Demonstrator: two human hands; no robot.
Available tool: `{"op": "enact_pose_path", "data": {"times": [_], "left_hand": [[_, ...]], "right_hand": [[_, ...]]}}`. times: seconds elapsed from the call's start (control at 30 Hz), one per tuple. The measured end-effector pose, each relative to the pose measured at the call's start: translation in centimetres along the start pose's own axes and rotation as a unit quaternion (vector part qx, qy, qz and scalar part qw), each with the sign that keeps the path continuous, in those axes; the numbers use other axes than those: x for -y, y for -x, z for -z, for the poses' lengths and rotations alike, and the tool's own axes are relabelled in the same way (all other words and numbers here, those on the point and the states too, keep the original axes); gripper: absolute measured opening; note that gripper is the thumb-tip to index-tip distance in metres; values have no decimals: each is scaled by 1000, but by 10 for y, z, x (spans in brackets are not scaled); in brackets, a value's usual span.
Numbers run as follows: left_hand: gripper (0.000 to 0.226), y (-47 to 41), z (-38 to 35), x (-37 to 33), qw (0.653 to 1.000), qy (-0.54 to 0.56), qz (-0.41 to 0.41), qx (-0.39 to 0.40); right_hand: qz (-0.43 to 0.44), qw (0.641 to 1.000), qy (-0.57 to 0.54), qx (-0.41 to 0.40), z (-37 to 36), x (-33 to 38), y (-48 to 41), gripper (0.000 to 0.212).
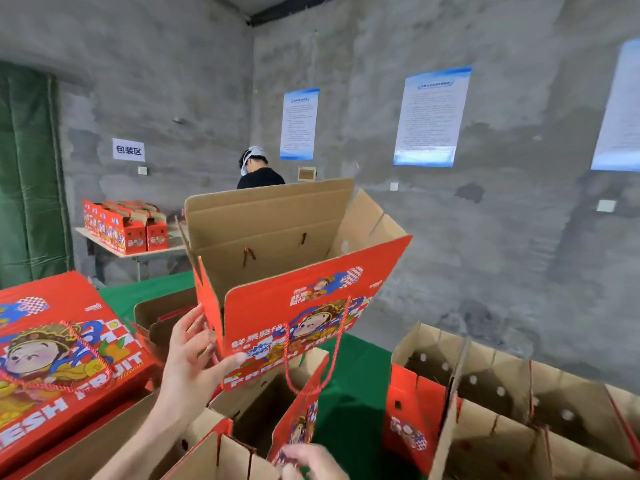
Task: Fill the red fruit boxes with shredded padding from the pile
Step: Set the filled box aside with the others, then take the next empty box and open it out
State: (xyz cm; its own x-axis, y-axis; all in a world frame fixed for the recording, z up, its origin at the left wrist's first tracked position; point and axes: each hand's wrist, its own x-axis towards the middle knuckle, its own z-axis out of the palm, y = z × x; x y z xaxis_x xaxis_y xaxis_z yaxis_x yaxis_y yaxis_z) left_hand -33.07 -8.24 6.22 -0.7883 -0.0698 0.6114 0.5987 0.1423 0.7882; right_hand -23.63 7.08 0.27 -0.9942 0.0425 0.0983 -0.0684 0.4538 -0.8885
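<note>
At the near left lie flat boxes [52,358], not set up; far behind them more red boxes [124,230] stand on a table [104,242]. The left hand [190,358] pinches the left corner of the raised box [294,306], thumb on its printed front, fingers behind. The box hangs tilted over the green cloth [353,375], flaps up, its inside bare card. Under it a near box [263,403] stands open and looks empty. The right hand [308,459] is at that box's red flap, cut by the frame edge; its grip I cannot tell. At the right, open boxes [502,410] show dark, bare insides. No padding or pile is in view, so filling seems not begun.
</note>
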Motion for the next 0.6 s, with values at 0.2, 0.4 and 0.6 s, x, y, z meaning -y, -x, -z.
{"op": "enact_pose_path", "data": {"times": [0.2,0.4,0.6], "left_hand": [[32,66,-35,-56,992,21,-57,112],[46,131,-86,-127,977,23,-107,185],[52,179,-124,-163,946,73,-161,270]], "right_hand": [[63,867,-158,-468,188,12,86,8],[15,871,-395,-291,323,2,205,36],[2,908,-371,-193,380,-14,327,83]]}}
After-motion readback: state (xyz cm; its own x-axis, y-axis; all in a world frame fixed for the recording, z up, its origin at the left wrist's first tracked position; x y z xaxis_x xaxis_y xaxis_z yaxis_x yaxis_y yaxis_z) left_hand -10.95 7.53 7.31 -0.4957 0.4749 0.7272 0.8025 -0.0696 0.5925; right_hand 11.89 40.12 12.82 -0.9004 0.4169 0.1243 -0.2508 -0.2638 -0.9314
